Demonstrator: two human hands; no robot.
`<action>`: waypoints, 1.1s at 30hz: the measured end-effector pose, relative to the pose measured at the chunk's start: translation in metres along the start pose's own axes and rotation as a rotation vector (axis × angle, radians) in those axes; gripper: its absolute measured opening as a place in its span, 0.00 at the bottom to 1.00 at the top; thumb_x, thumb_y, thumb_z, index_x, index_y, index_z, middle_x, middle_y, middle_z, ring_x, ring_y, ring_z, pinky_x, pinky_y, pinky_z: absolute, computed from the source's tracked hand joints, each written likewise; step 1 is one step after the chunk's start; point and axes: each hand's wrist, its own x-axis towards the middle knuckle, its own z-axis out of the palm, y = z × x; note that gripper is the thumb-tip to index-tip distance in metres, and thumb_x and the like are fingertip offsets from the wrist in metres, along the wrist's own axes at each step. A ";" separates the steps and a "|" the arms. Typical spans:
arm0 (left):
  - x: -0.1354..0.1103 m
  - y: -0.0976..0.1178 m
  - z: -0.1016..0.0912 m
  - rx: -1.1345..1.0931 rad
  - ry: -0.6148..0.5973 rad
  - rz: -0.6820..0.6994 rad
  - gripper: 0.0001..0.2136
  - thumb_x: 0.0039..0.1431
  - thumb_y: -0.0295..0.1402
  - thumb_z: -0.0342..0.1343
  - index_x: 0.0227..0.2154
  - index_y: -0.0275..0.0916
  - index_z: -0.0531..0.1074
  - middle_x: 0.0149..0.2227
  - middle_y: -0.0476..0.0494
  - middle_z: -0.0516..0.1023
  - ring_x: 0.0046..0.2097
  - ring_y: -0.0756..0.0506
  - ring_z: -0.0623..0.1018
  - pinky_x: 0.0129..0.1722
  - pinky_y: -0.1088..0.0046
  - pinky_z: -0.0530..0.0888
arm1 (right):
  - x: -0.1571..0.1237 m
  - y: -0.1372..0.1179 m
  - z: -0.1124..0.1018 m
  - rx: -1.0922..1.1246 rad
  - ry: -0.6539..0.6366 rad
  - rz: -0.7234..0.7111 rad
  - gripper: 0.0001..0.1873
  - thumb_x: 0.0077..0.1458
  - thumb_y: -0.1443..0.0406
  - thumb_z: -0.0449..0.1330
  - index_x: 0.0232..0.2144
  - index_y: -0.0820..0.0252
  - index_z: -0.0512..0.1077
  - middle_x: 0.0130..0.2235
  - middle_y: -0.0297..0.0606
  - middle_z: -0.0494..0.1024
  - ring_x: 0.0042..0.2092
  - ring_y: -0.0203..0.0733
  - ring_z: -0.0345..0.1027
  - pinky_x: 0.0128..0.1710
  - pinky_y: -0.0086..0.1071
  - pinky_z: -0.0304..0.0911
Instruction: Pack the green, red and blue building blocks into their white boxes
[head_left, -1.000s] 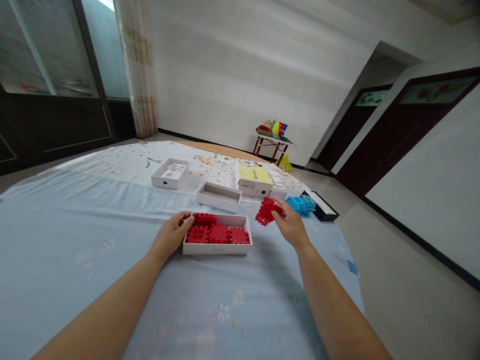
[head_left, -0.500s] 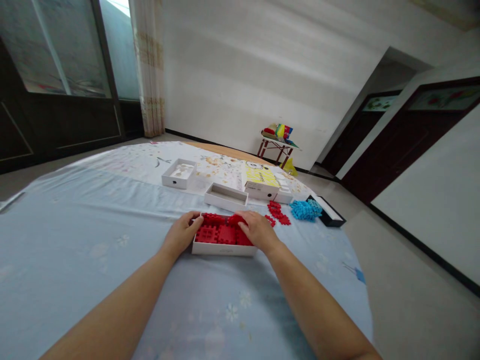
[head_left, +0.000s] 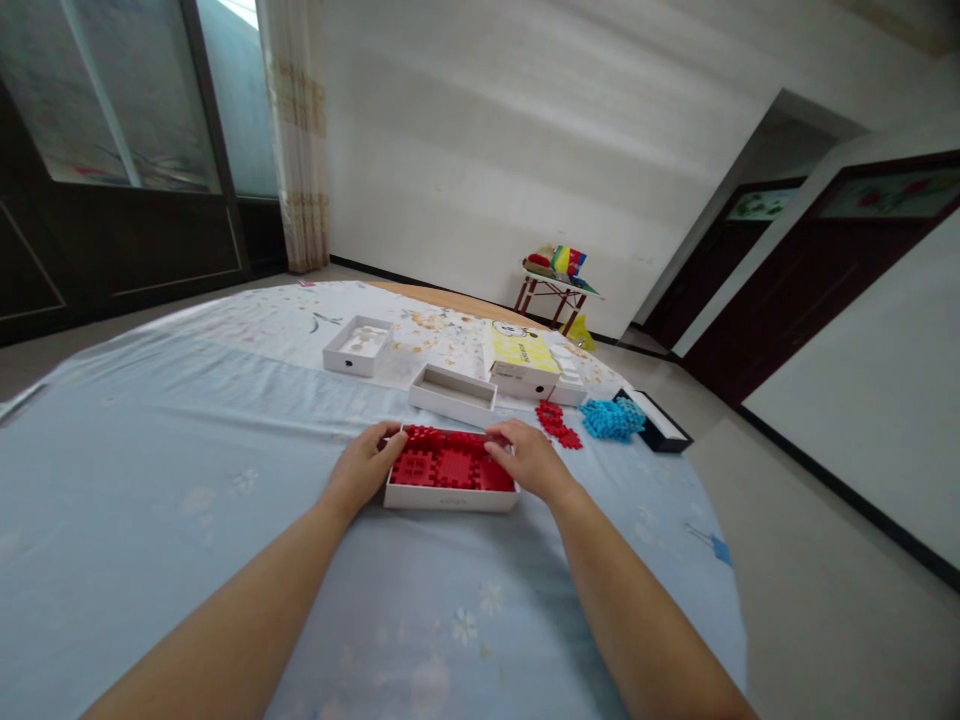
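In front of me on the table sits a shallow white box (head_left: pixel 450 499) filled with red interlocking plastic building pieces (head_left: pixel 454 468). My left hand (head_left: pixel 363 468) is closed around the box's left end, its thumb over the rim. At the opposite end, my right hand (head_left: pixel 531 460) grips the far right corner, with the thumb just inside beside the red pieces. Its other fingertips are partly hidden behind the rim. More red pieces (head_left: pixel 557 424) lie loose on the cloth past my right hand.
Beyond the box stand a white tray (head_left: pixel 452 394), a white box with an insert (head_left: pixel 358 346) and a yellow-and-white carton (head_left: pixel 523 362). To the right are a heap of blue pieces (head_left: pixel 611 420) and a black box (head_left: pixel 660 428). A pale blue cloth (head_left: pixel 225 520) covers the round table.
My right hand has shifted right, from over the red pieces to the box's right end. The red piece raised under its fingers now lies level with the others. My left hand stays put.
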 end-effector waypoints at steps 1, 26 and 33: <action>0.000 -0.001 0.000 -0.001 -0.002 0.001 0.20 0.54 0.45 0.44 0.39 0.37 0.72 0.36 0.45 0.78 0.37 0.44 0.75 0.39 0.71 0.69 | 0.000 0.000 0.001 0.000 -0.011 -0.004 0.10 0.53 0.65 0.55 0.37 0.58 0.73 0.36 0.39 0.76 0.39 0.40 0.68 0.42 0.34 0.62; -0.001 0.016 -0.003 -0.024 0.149 0.159 0.18 0.54 0.44 0.45 0.38 0.40 0.74 0.43 0.42 0.72 0.49 0.43 0.70 0.53 0.66 0.63 | -0.036 0.110 0.009 -0.111 0.082 0.334 0.19 0.47 0.63 0.59 0.43 0.60 0.71 0.46 0.44 0.73 0.49 0.45 0.64 0.52 0.40 0.54; 0.001 0.005 -0.007 -0.012 0.197 0.041 0.20 0.53 0.47 0.45 0.40 0.39 0.72 0.43 0.43 0.74 0.46 0.42 0.72 0.47 0.66 0.68 | -0.037 0.115 0.011 -0.105 0.100 0.356 0.21 0.47 0.60 0.60 0.45 0.62 0.71 0.45 0.45 0.72 0.49 0.44 0.62 0.52 0.38 0.54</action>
